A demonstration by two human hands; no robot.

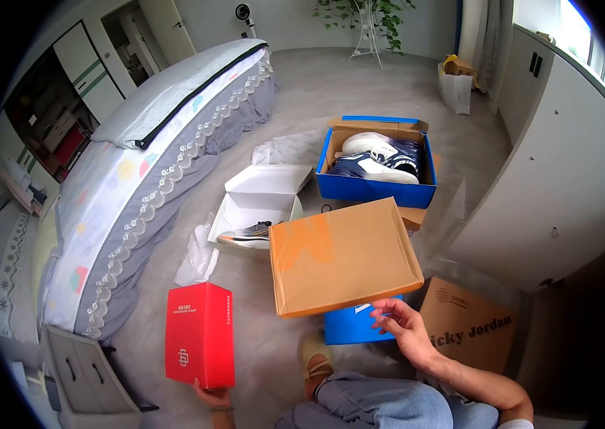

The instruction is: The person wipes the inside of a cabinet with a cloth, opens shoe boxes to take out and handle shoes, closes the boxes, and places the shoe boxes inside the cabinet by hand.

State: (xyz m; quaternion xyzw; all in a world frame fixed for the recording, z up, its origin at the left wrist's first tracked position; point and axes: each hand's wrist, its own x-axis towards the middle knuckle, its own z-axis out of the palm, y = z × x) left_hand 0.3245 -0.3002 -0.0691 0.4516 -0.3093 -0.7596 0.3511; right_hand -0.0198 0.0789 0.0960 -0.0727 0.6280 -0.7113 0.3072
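Note:
My left hand (212, 395) is at the lower end of a red shoebox (199, 332), gripping it there; part of the hand is hidden by the box. A closed brown cardboard box (345, 261) with an orange mark lies in the middle, over part of a blue box (359, 325). Just at its near edge is my right hand (404, 327), fingers loosely bent and apart, holding nothing visible. Beyond, an open white shoebox (263, 180) contains a grey sneaker (246, 234). Navy and white shoes (381, 159) fill an open blue shoebox (377, 191).
A large carton (470, 325) printed "icky Jordan" stands at my right, below a white cabinet (531, 171). Left are a bed (152, 164) and a grey nightstand (88, 368). White wrapping paper (195, 250) lies on the floor. A paper bag (455, 89) stands farther back.

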